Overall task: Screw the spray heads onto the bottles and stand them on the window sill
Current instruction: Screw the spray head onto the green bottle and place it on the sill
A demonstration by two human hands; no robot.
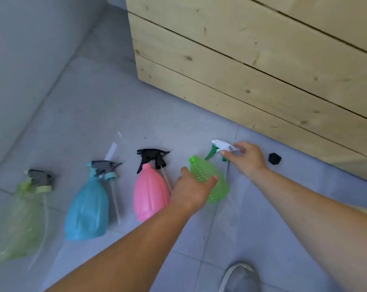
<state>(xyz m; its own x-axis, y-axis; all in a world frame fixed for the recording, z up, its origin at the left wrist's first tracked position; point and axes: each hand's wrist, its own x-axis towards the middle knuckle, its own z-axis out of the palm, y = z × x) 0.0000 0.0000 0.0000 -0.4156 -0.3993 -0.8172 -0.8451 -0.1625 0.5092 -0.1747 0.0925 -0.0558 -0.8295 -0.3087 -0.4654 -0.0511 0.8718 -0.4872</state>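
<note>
Head view: four plastic bottles lie on the grey tiled floor [115, 102], and as far as I can judge none has its head screwed on. The left hand [191, 192] grips the bright green ribbed bottle [201, 171]. The right hand [247, 159] pinches the white-and-green spray head [220, 146] near its neck. The pink bottle [150, 197], blue bottle [88, 211] and pale green bottle [18, 220] wait, heads loose alongside. No window sill shows, so nearly everything is left.
</note>
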